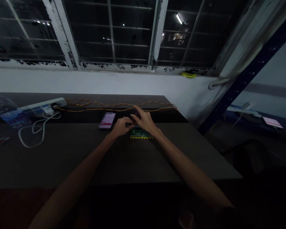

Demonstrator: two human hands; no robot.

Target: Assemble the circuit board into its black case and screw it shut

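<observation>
Both my arms reach out over a dark table. My left hand is curled, its fingers closed on a small dark object I cannot make out, just left of my right hand. My right hand rests over a green circuit board with a yellow-and-black edge, fingers bent down onto the same dark object. A phone with a lit pink screen lies flat just left of my left hand. Twisted orange and yellow wires run along the table behind both hands.
A white power strip with a looped white cable lies at the left, beside a plastic water bottle. Barred windows and a white wall stand behind the table. A dark blue rack post slants at the right.
</observation>
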